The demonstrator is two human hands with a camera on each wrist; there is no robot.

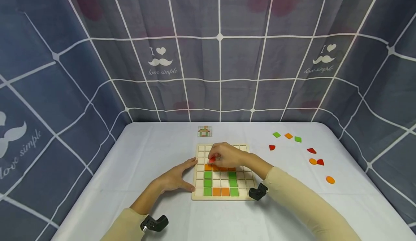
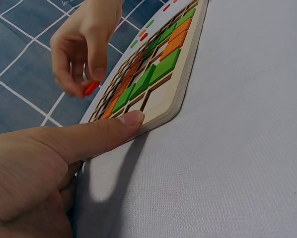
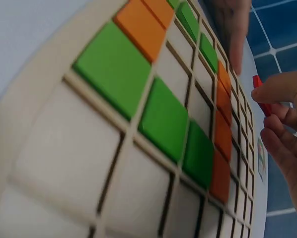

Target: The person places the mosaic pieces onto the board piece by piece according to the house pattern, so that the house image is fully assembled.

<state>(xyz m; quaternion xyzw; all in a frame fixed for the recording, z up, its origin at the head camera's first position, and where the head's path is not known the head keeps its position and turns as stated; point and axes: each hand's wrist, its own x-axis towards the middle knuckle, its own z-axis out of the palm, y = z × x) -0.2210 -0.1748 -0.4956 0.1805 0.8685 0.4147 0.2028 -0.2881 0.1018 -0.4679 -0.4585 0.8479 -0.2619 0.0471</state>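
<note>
Placing a tile looks like the step in hand: the right hand [image 1: 227, 155] has a red piece [image 1: 212, 160] pinched between thumb and fingers, over the wooden grid board [image 1: 242, 183]. I read it as just above the cells beyond the orange row [image 1: 222, 169], near that row's left end. Both wrist views show it clear of the surface, so not seated; most of its outline is covered, so I can't tell its shape. Left hand [image 1: 173, 178] has thumb and fingers spread apart, touching the board's left edge, not closed round anything that I can see; my guess is it's there to stop the board sliding. In place so far: four orange tiles in that row, a green column [image 1: 207, 183] on the left, a matching green column [image 1: 233, 183] on the right, and an orange pair [image 1: 221, 192] between their near ends. Pattern card [image 1: 204, 131] lies beyond the board's far edge, slightly left; too small on my feed to check cell by cell. Spares lie well apart to the right: red, green and orange, including an orange disc [image 1: 330, 180]. Next move, in my judgement: pick the cell off the card, turn the piece to suit, lower it flat between the ridges, then let go. Main risk is catching a ridge or knocking the orange tiles just nearer.
</note>
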